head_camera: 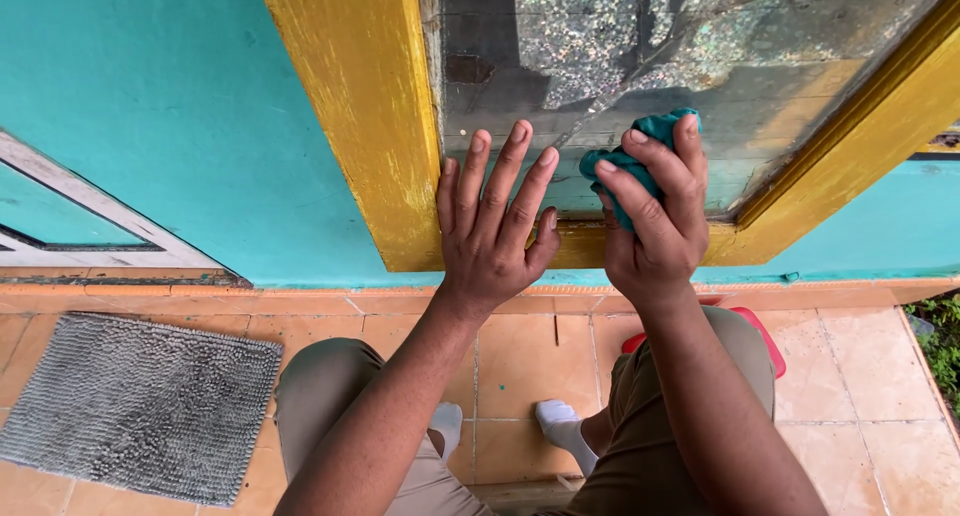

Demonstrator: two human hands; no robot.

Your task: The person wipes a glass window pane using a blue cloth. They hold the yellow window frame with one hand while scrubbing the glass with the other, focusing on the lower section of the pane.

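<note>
A person's right hand [655, 221] has its grip clenched around a bunched teal cloth [632, 156], pressing it to the lower corner of a window pane [650, 66]. The left hand [495, 221], released and flat, rests against the yellow frame [370, 126], seemingly for steadiness. A grey mat [135, 406] lies on the tiled floor [520, 361].

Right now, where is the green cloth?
In the head view, the green cloth is bunched in the right hand, pressed on the window glass just above the yellow frame, beside the left hand.
</note>
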